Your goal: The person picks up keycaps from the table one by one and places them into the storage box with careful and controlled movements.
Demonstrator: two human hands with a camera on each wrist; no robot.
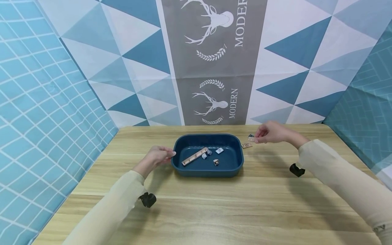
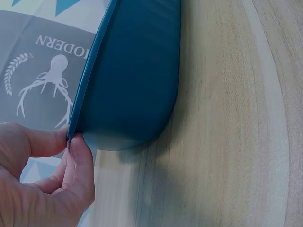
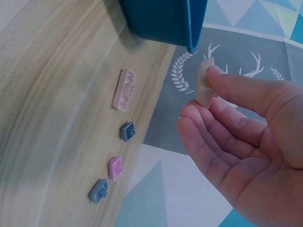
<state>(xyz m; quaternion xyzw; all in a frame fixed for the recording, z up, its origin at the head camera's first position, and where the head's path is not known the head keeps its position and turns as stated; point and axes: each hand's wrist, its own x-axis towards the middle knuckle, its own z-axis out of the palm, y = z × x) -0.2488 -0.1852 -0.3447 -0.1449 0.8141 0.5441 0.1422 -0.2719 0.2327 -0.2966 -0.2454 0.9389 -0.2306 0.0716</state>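
Note:
My left hand [image 1: 156, 156] pinches the left end of the rim of a dark blue plastic tub [image 1: 208, 173] between thumb and fingers. Just past the tub's right end, my right hand [image 1: 271, 132] holds a pale, wide keycap [image 3: 205, 84] by thumb and fingertips, raised off the table. Inside the tub lie a long spacebar-like keycap [image 1: 194, 156], a white keycap [image 1: 219, 150], a small brownish one [image 1: 216, 162] and a few greyish ones. Below the right hand, a pale pink wide keycap [image 3: 124, 90] rests on the wood.
In the right wrist view, a blue keycap [image 3: 127, 131], a pink keycap [image 3: 115, 168] and another blue keycap [image 3: 99, 190] lie in a row on the wooden table [image 1: 208, 211]. A patterned cloth [image 1: 214, 68] hangs behind the table. Each wrist bears a black device.

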